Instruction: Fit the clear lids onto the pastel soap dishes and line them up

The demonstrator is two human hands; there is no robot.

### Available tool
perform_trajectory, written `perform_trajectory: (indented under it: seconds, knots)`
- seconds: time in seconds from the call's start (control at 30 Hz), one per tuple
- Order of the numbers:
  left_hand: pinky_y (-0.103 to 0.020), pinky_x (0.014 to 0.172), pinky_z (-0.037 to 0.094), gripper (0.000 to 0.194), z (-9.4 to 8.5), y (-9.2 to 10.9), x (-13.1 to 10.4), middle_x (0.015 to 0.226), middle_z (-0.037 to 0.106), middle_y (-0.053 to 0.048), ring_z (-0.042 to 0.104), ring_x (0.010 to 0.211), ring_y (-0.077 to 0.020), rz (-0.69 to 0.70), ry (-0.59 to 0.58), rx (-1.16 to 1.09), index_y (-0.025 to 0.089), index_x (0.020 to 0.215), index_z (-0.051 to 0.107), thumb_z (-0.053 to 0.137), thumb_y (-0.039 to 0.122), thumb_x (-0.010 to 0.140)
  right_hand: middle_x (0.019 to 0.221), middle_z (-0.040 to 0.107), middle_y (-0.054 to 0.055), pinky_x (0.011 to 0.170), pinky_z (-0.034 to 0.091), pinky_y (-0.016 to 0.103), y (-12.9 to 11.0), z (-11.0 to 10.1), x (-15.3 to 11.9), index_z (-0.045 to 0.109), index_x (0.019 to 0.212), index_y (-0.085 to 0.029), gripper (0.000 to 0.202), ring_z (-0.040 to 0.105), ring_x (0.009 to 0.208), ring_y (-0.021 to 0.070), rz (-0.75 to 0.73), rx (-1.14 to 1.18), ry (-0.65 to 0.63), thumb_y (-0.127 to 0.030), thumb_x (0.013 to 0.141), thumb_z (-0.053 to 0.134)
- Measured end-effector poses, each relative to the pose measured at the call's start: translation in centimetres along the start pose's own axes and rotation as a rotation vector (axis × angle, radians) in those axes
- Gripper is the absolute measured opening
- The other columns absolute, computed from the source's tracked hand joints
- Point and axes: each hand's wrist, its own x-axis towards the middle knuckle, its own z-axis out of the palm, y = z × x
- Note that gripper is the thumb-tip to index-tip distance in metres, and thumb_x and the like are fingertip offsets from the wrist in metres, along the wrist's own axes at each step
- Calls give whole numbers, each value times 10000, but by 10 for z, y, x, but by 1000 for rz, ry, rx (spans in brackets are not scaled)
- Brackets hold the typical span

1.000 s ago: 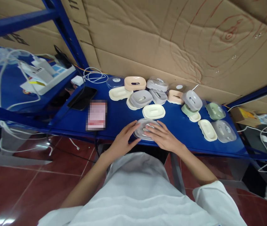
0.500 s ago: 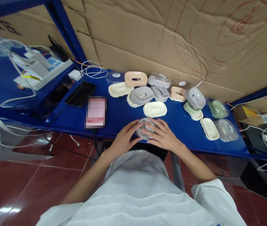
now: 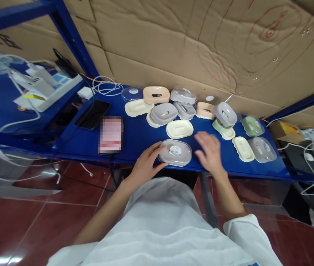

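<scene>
A grey soap box with a clear lid and a round sticker (image 3: 175, 150) lies flat at the front edge of the blue table. My left hand (image 3: 147, 159) holds its left end, thumb on the near side and fingers on the far side. To the right of the box, my right hand (image 3: 209, 150) is off it, holding nothing, fingers apart. Just behind the box lies a cream oval tray (image 3: 179, 129). Farther back are a grey soap box part (image 3: 164, 113) and a peach one (image 3: 156, 95).
On the right are a cream tray (image 3: 243, 149), a clear lid (image 3: 262, 150), a green soap box (image 3: 252, 126) and a grey part (image 3: 225, 113) on a green one. A phone with a blurred screen (image 3: 110, 135) and a dark phone (image 3: 92, 114) lie left. Cardboard (image 3: 157, 44) stands behind.
My right hand has come off the lid and moved right, uncovering the sticker. My left hand stays at the box's left end. The view has shifted slightly.
</scene>
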Motion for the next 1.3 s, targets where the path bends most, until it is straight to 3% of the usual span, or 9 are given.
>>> perform_trajectory:
  seconds: [0.13,0.23,0.33,0.5,0.63,0.8,0.97,1.13,1.3]
  knots:
    - [-494,1196,512,672,3,0,-1,1626,533,-113,567,1468,-312,-7,-5,27,286,1547,487,756,457,956,1591,527,236,1165,350,730,81,-27,-51,575,1538,-176,618,465,1487,453,728,-391,299,-560,1074,434]
    - [-535,1186,512,692,7,1,0,1610,555,-134,587,1446,-341,10,16,50,269,1531,494,777,477,935,1499,601,253,1088,401,756,112,-32,-85,649,1464,-175,590,567,1372,459,937,-401,159,-546,1067,419]
    - [-545,1171,522,646,9,3,0,1580,589,-128,620,1409,-341,8,40,44,274,1502,521,768,483,942,1490,630,192,1123,413,696,105,-22,-101,682,1417,-229,526,609,1348,392,842,-290,25,-527,1081,409]
    - [-537,1201,508,623,7,6,0,1559,610,-105,618,1416,-320,-8,86,-17,288,1468,559,795,476,923,1705,369,226,1195,253,796,47,-3,-96,417,1638,-239,664,350,1581,437,694,-152,122,-598,1079,420]
    - [-534,1223,494,627,6,15,4,1570,594,-106,591,1449,-304,-33,82,-177,299,1465,555,811,456,914,1792,120,203,1242,303,734,-14,-2,-73,209,1718,-279,905,188,1649,431,287,170,26,-640,995,615]
    - [-537,1237,476,690,10,35,15,1650,502,-146,511,1523,-317,75,9,-333,307,1542,463,787,431,945,1731,323,127,1212,478,584,-46,-17,-43,499,1564,-352,714,446,1544,387,12,357,51,-497,924,781]
    - [-527,1271,430,793,7,37,19,1791,224,-131,326,1629,-317,125,-81,-211,353,1680,243,684,359,1021,1577,478,204,1202,437,624,41,-43,-48,614,1412,-224,622,485,1488,407,375,-31,398,-596,927,728]
    - [-535,1261,427,621,4,25,23,1756,329,-108,382,1601,-322,111,-121,37,332,1653,368,578,337,1069,1447,511,272,1181,416,614,145,-41,-78,585,1352,-116,800,478,1440,412,749,-189,455,-740,862,686]
    - [-562,1269,388,563,17,20,46,1736,373,-120,374,1601,-350,133,-101,164,289,1615,455,563,368,1068,1398,523,291,1108,459,594,165,-22,-91,534,1363,-121,833,503,1389,434,873,-164,397,-768,854,662]
